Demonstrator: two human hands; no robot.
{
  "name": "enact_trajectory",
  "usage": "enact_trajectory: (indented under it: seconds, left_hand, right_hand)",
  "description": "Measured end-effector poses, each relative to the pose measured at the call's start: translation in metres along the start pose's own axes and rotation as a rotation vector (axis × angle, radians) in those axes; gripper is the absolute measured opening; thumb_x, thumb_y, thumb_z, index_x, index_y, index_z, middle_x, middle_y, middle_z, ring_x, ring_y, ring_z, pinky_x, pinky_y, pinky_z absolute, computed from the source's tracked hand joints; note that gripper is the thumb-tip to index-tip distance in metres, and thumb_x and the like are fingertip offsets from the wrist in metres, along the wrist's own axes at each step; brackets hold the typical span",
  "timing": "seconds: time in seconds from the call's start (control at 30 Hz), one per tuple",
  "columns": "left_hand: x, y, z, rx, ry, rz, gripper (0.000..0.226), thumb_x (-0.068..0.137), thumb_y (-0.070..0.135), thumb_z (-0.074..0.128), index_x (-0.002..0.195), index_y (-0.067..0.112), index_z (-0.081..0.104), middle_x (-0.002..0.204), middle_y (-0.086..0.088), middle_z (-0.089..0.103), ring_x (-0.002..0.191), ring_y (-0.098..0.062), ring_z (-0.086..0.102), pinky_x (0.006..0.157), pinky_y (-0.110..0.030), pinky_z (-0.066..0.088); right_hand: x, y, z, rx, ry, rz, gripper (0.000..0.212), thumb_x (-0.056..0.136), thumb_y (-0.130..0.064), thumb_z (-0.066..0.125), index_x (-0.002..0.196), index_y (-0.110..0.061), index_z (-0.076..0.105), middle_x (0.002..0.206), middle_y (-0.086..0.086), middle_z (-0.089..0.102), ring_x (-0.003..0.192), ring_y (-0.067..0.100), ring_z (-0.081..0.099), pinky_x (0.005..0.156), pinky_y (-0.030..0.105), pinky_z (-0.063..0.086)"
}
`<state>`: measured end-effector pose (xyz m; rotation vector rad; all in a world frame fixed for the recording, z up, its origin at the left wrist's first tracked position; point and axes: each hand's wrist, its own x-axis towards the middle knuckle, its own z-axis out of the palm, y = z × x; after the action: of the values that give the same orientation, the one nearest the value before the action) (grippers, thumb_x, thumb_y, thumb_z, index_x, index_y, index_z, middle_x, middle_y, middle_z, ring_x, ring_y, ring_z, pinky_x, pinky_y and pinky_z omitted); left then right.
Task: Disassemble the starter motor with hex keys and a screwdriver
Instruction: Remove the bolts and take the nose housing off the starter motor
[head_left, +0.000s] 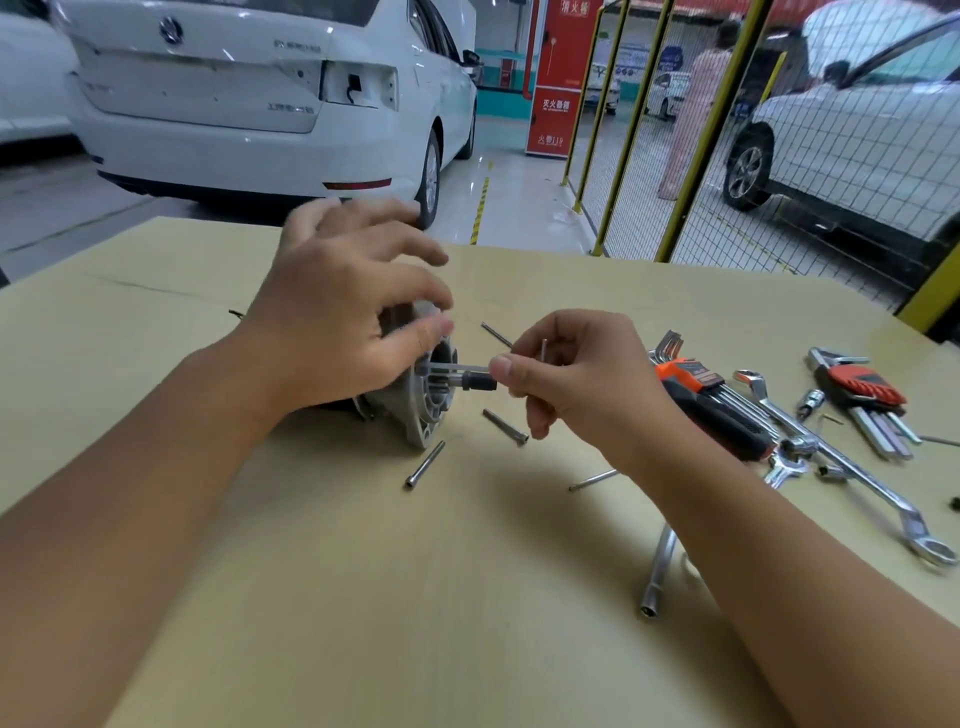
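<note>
Starter motor (415, 410) on its side, shaft pointing right — right hand (576, 384) pinches a hex key (462, 369) lying along that axis; left hand (343, 317) spread, fingers loose, above the housing.

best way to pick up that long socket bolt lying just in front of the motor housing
Pinch the long bolt mid-shank with thumb and forefinger, coming straight down from above. It lies flat on the cardboard, clear of the starter motor, so both sides of the shank are open.

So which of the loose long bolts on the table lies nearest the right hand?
The bolt just below the motor's shaft, its head end almost under the right hand's curled fingers. The others lie farther off: one behind the hand, one near the housing's bottom edge.
</note>
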<state>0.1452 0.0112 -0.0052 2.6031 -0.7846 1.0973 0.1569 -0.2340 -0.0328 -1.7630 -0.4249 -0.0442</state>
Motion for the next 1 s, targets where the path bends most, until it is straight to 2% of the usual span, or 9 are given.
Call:
enact_trajectory:
  seconds: [0.13,0.27,0.33,0.43,0.5,0.57,0.7,0.87,1.0]
  left_hand:
    - [0.0,0.017,0.009,0.0,-0.203,0.072,0.022,0.094,0.042,0.057,0.091,0.034,0.077,0.118,0.018,0.069,0.144,-0.013,0.045,0.117,-0.067,0.019]
    - [0.001,0.014,0.005,-0.043,-0.322,0.107,0.023,0.094,0.041,0.055,0.095,0.033,0.076,0.108,0.021,0.071,0.129,-0.009,0.058,0.116,-0.07,0.019]
    - [0.002,0.013,0.005,-0.028,-0.357,0.111,0.021,0.094,0.041,0.055,0.094,0.033,0.075,0.101,0.02,0.071,0.12,-0.01,0.061,0.117,-0.068,0.019]
    - [0.003,0.013,0.006,-0.037,-0.353,0.085,0.019,0.091,0.039,0.057,0.09,0.031,0.074,0.096,0.019,0.071,0.112,-0.012,0.063,0.116,-0.065,0.021]
    - [0.003,0.012,0.007,-0.056,-0.347,0.075,0.019,0.09,0.038,0.058,0.088,0.03,0.074,0.094,0.02,0.071,0.11,-0.011,0.064,0.116,-0.064,0.022]
    - [0.002,0.011,0.007,-0.076,-0.345,0.075,0.018,0.09,0.038,0.058,0.087,0.03,0.074,0.094,0.02,0.071,0.11,-0.01,0.064,0.116,-0.063,0.022]
    - [0.001,0.009,0.006,-0.094,-0.346,0.075,0.018,0.091,0.038,0.059,0.088,0.031,0.074,0.094,0.02,0.071,0.11,-0.009,0.064,0.118,-0.061,0.02]
    - [0.002,0.008,0.006,-0.11,-0.345,0.074,0.016,0.09,0.04,0.059,0.088,0.033,0.073,0.092,0.02,0.07,0.109,-0.008,0.064,0.119,-0.057,0.019]
    - [0.001,0.005,0.006,-0.135,-0.341,0.058,0.012,0.089,0.04,0.059,0.089,0.035,0.07,0.09,0.021,0.069,0.11,-0.007,0.062,0.121,-0.052,0.016]
  right_hand:
    - [-0.001,0.0,0.0,-0.027,-0.056,-0.038,0.02,0.079,-0.018,0.086,0.076,-0.005,0.07,0.061,0.016,0.067,0.039,0.028,0.061,0.044,0.036,0.05]
    - [-0.005,-0.006,0.003,-0.033,-0.08,-0.052,0.019,0.083,-0.017,0.083,0.079,-0.002,0.071,0.061,0.015,0.067,0.038,0.025,0.058,0.043,0.029,0.048]
    - [-0.005,-0.012,0.004,0.113,-0.091,0.097,0.032,0.088,-0.03,0.078,0.085,0.0,0.068,0.065,0.017,0.066,0.039,0.021,0.054,0.043,0.03,0.047]
    - [-0.001,-0.023,-0.006,0.317,-0.213,0.548,0.063,0.091,-0.065,0.056,0.083,-0.004,0.069,0.066,0.017,0.066,0.038,0.017,0.048,0.041,0.024,0.043]
    - [0.0,-0.024,-0.018,0.3,-0.351,0.676,0.065,0.093,-0.066,0.05,0.073,-0.007,0.07,0.06,0.014,0.062,0.035,0.015,0.044,0.039,0.02,0.037]
    - [0.001,-0.024,-0.024,0.324,-0.434,0.709,0.055,0.088,-0.061,0.057,0.069,-0.01,0.066,0.056,0.008,0.057,0.033,0.01,0.038,0.037,0.017,0.032]
    - [0.002,-0.023,-0.024,0.46,-0.461,0.768,0.042,0.075,-0.052,0.069,0.07,-0.011,0.063,0.053,0.002,0.053,0.03,0.004,0.035,0.031,0.014,0.03]
    - [0.0,-0.021,-0.022,0.461,-0.5,0.707,0.028,0.067,-0.028,0.082,0.068,-0.017,0.057,0.056,-0.001,0.054,0.034,0.004,0.038,0.035,0.017,0.033]
    - [-0.001,-0.015,-0.018,0.071,-0.401,0.3,0.014,0.078,-0.013,0.08,0.07,-0.009,0.068,0.065,0.013,0.067,0.044,0.017,0.051,0.046,0.025,0.045]
